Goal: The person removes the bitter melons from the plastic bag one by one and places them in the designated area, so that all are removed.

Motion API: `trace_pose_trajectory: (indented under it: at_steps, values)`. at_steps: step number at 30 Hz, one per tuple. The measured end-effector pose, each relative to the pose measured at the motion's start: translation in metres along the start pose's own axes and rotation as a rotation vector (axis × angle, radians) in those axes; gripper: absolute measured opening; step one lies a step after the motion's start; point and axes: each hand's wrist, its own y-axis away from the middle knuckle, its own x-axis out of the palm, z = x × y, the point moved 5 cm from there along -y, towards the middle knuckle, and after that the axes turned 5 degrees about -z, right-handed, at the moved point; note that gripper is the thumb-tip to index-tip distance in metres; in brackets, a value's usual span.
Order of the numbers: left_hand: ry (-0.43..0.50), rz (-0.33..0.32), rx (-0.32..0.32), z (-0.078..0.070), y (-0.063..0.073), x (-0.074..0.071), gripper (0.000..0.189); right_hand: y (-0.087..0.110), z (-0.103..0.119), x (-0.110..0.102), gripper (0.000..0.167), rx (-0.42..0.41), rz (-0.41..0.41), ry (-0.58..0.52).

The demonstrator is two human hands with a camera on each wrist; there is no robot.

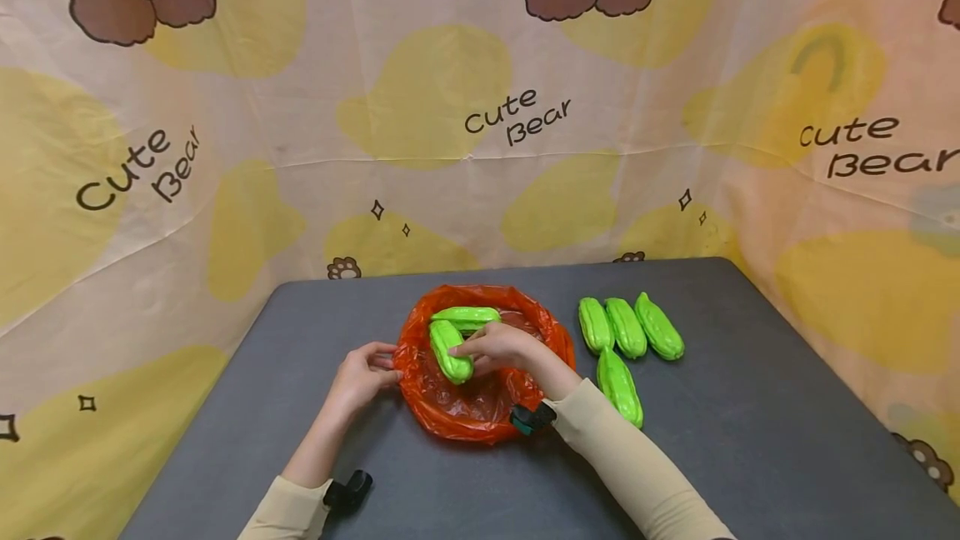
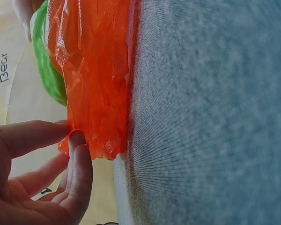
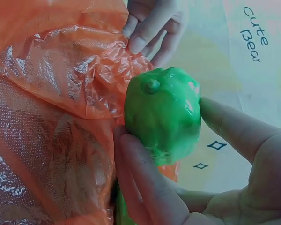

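A red plastic bag (image 1: 427, 421) stands spread open on the table, its rim rolled into a ring. My left hand (image 1: 363, 373) pinches the bag's left edge between thumb and fingers, as the left wrist view shows close up. Over the bag's opening, my right hand (image 1: 501, 346) holds a bright green, ridged bitter melon (image 1: 447, 348). Its rounded end with a small nub faces the right wrist camera, thumb and fingers on opposite sides. Another bitter melon (image 1: 465, 317) lies inside the bag toward the back, partly covered by the held one.
Right of the bag, several more bitter melons (image 1: 626, 328) lie on the grey table (image 1: 720, 440), three side by side and one bitter melon (image 1: 619, 388) nearer me, close to my right sleeve. A printed cloth (image 1: 480, 190) hangs behind and along both sides.
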Motion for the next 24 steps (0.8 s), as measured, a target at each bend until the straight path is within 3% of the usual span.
trace_pose_trajectory:
  at_steps: [10, 15, 20, 24]
  values:
    - [-0.019, -0.002, -0.006, 0.0, 0.0, 0.0, 0.041, 0.009, 0.003, -0.007, 0.042, -0.038, -0.014, 0.123]
    - [-0.018, -0.002, 0.001, 0.0, 0.0, 0.0, 0.041, 0.014, 0.003, -0.009, 0.043, -0.043, 0.001, 0.08]
    - [-0.014, -0.003, -0.012, 0.001, 0.0, 0.001, 0.04, 0.018, 0.002, -0.014, 0.062, -0.047, -0.017, 0.052]
    - [-0.021, -0.005, -0.014, 0.001, 0.0, 0.001, 0.04, 0.02, 0.003, -0.018, 0.067, -0.042, -0.033, 0.039]
